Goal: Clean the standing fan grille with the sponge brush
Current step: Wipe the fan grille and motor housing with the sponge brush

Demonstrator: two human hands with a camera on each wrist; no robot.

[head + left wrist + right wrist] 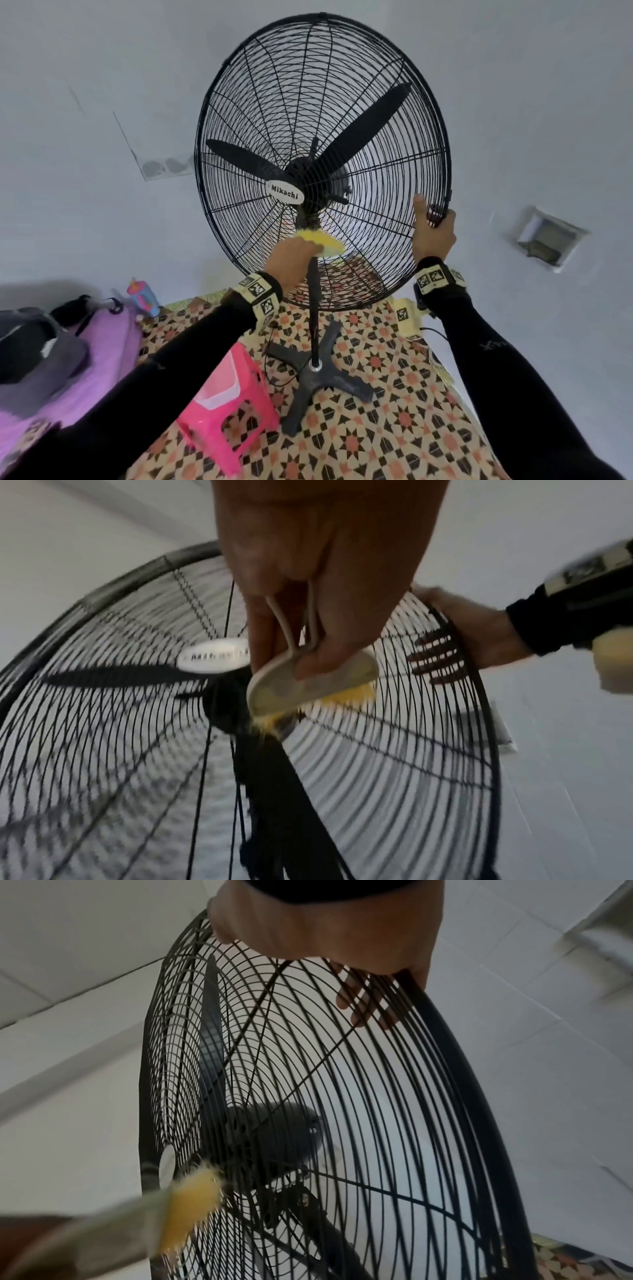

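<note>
Left wrist view is smeared by motion, so the badge (215, 656) on the grille hub reads only as a pale blur beside the fingers, and the right wrist view shows the sponge brush (192, 1210) as a yellow streak with the hand behind it cut off at the frame's edge. The left hand (291, 255) is raised with its fingers curled round the brush's looped cream handle, thumb pressed on the pale backing, the yellow sponge face against the front wires of the fan grille (376, 164) just below the hub. The right hand (433, 233) clasps the grille's lower rim, thumb (420, 209) lying up the front while the other fingers hook behind the wires, where they show only as dark bars. Both forearms wear black sleeves and marker-printed wristbands. Beneath the fingers, the fan's cross-shaped base (318, 377) stands on a patterned floor mat (411, 411) beside a pink stool (226, 404); pale walls rise behind.
</note>
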